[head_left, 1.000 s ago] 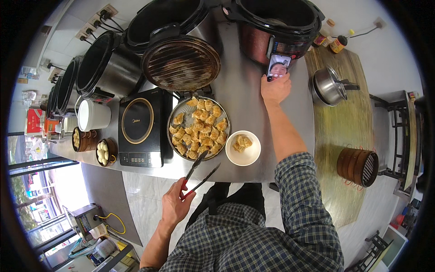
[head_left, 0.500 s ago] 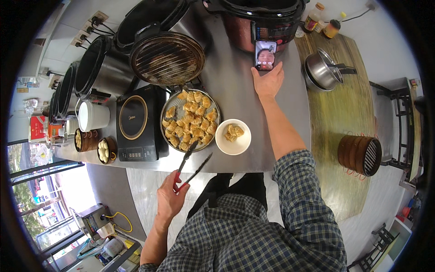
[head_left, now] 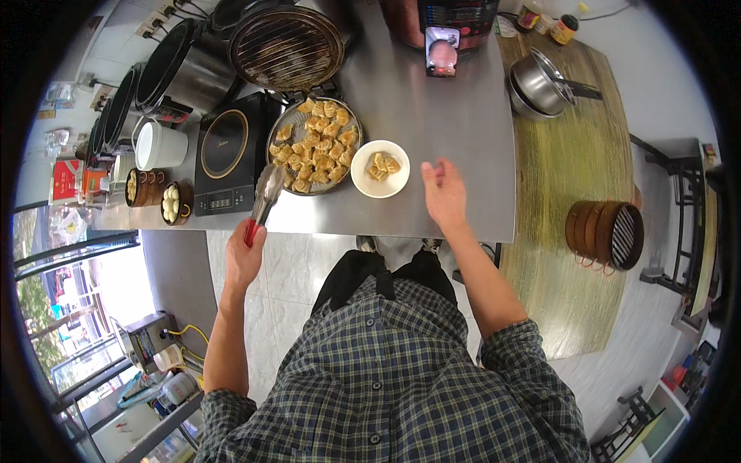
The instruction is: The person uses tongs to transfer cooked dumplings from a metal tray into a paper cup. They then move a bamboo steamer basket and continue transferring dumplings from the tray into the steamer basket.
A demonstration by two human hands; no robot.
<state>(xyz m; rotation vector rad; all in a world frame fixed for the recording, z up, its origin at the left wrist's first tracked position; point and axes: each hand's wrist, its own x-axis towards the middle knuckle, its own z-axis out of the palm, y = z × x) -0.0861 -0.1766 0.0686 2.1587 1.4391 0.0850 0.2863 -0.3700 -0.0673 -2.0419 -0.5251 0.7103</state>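
Observation:
My left hand is closed round the red handles of a pair of metal tongs, their tips drawn up beside the left rim of a round pan. Browned dumplings fill most of that pan, whose ridged lid stands raised behind it. Right of the pan is a white bowl holding a few dumplings. My right hand hovers over the counter to the right of the bowl, slightly blurred, fingers apart and holding nothing. A phone leans upright against a dark red cooker.
Left of the pan sits a black induction cooker, with bamboo steamers and a white bucket beyond. A wooden table adjoins the steel counter on the right, bearing metal pots and stacked steamers.
My right hand has let go of the phone and come back toward me. My left hand has moved left with the tongs, which have swung from apart to nearly together. The whole view has shifted.

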